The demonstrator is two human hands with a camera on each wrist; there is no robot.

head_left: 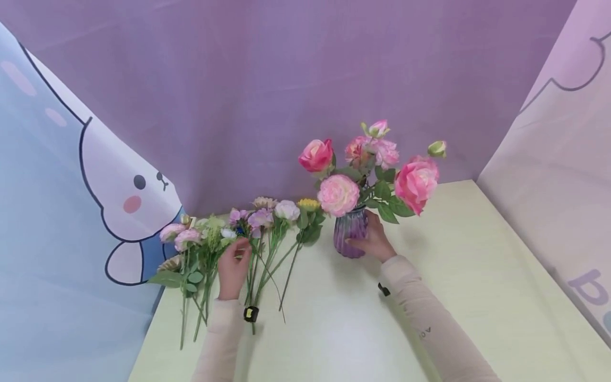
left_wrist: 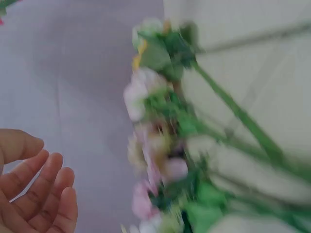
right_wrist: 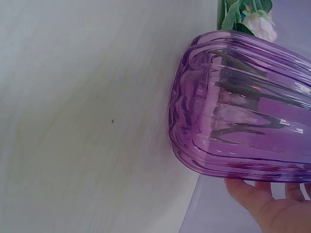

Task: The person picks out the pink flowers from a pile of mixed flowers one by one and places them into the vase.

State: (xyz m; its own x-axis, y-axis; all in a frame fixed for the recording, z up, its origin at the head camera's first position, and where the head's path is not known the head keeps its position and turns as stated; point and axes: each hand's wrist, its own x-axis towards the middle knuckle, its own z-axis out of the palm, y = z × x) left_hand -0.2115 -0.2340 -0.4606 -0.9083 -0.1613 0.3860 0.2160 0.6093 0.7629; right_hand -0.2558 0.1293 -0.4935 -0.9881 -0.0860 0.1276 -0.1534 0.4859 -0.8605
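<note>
Vase: 1, ribbed purple glass, 1 o'clock from the person; cannot tell if base touches table.
Right hand: 1, at vase's 4 o'clock, grasping its side.
Vase flowers: 5 open blooms, pink to coral; 2 buds, one at 12 o'clock, one at 2 o'clock.
Left hand: 1, between 8 and 9 o'clock from vase, above stems, fingers loosely bent, grip released.
Loose flowers: row at vase's 9 o'clock; 1 yellow bloom, 1 large white bloom, 2 pale pink blooms; stems overlap, total unclear.
Sleeves: 2, pale.
Table: 1, pale.
Curtain: 1, purple, 12 o'clock.
Cartoon figure: 1, white, 10 o'clock.
</note>
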